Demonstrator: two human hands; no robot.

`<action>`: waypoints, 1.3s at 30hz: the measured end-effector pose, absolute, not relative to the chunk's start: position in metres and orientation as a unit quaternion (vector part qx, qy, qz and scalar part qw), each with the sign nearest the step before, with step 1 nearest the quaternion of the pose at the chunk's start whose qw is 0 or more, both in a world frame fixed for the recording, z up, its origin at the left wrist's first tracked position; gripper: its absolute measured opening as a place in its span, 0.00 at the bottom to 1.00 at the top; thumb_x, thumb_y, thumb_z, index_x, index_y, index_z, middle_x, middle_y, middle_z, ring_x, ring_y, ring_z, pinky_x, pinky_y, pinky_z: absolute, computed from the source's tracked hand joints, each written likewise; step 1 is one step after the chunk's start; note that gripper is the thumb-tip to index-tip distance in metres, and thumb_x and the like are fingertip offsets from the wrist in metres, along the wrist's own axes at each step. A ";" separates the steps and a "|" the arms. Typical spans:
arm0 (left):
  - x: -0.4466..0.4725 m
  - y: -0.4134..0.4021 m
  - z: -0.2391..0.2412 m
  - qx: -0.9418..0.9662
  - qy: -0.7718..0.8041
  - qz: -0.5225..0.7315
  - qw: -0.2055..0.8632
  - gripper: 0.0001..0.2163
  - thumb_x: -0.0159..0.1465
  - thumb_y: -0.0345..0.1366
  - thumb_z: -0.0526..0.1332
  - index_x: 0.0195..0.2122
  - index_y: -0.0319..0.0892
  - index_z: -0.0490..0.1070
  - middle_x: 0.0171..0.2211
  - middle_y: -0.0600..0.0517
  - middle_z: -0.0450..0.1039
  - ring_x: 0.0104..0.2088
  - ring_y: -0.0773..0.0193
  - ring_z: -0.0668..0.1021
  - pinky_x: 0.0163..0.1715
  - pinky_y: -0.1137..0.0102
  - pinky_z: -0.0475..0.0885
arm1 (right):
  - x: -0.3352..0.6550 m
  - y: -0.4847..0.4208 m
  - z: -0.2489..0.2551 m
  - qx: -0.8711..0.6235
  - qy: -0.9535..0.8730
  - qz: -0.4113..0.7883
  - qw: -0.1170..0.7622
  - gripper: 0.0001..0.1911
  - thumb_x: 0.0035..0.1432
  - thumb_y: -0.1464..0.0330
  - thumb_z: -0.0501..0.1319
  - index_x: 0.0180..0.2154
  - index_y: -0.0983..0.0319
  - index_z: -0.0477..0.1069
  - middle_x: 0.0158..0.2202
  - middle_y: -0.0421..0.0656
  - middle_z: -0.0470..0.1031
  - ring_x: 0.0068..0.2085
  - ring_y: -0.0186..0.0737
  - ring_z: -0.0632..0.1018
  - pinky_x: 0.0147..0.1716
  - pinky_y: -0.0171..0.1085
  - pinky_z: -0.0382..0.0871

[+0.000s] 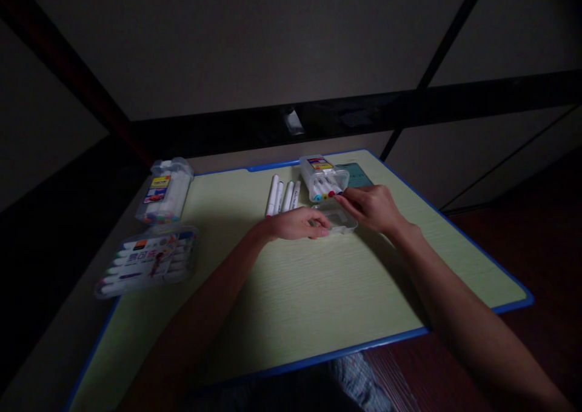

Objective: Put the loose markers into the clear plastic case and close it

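Note:
A clear plastic marker case (307, 172) lies on the table with its end toward me, several white markers (324, 186) inside showing coloured ends. Its clear lid (341, 219) hangs open on the table side. My right hand (371, 209) pinches at the case mouth, fingertips on the dark blue-ended marker at the right of the row. My left hand (297, 223) is curled at the left edge of the lid, thumb and fingers around it. Several loose white markers (282, 197) lie side by side left of the case, partly hidden behind my left hand.
A second clear case (164, 191) stands at the table's far left. Nearer, a flat case of markers (148, 260) overhangs the left edge. A phone-like flat object (354, 174) with a greenish screen lies right of the open case. The table (318, 297) has a blue rim; a wall stands behind.

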State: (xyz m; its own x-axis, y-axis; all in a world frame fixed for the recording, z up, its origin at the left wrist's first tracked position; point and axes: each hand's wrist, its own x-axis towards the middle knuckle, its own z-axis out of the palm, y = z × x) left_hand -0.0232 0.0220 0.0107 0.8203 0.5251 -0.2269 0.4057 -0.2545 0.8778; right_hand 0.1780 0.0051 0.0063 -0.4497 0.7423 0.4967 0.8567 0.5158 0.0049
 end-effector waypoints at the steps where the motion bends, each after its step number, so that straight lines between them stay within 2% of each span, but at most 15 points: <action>1: -0.023 0.022 0.011 0.791 0.294 0.053 0.534 0.12 0.57 0.34 0.56 0.41 0.33 0.66 0.35 0.48 0.69 0.31 0.70 0.70 0.32 0.73 0.65 | 0.175 0.004 0.006 -0.463 -0.848 -0.132 0.223 0.24 0.61 0.59 0.43 0.22 0.63 0.67 0.16 0.40 0.64 0.18 0.29 0.59 0.22 0.34 0.44; 17: -0.025 0.024 0.006 0.811 0.277 0.056 0.512 0.10 0.56 0.36 0.57 0.34 0.34 0.69 0.28 0.50 0.69 0.29 0.69 0.69 0.29 0.73 0.65 | 0.149 -0.008 0.004 -0.315 -0.913 -0.120 0.228 0.22 0.61 0.63 0.45 0.21 0.62 0.66 0.16 0.38 0.64 0.18 0.29 0.61 0.22 0.34 0.47; 30: -0.023 0.022 0.011 0.817 0.277 0.065 0.502 0.08 0.56 0.34 0.56 0.34 0.33 0.68 0.30 0.51 0.69 0.30 0.70 0.68 0.32 0.73 0.65 | 0.149 -0.009 0.004 -0.307 -0.914 -0.129 0.233 0.21 0.61 0.64 0.46 0.21 0.63 0.66 0.16 0.37 0.64 0.19 0.28 0.62 0.23 0.34 0.48; 39: -0.024 0.020 0.015 0.796 0.267 0.092 0.535 0.08 0.56 0.32 0.56 0.35 0.33 0.66 0.33 0.50 0.69 0.34 0.68 0.70 0.36 0.70 0.65 | 0.150 -0.008 0.004 -0.298 -0.914 -0.119 0.249 0.19 0.61 0.65 0.46 0.23 0.63 0.67 0.17 0.38 0.65 0.19 0.29 0.63 0.23 0.34 0.49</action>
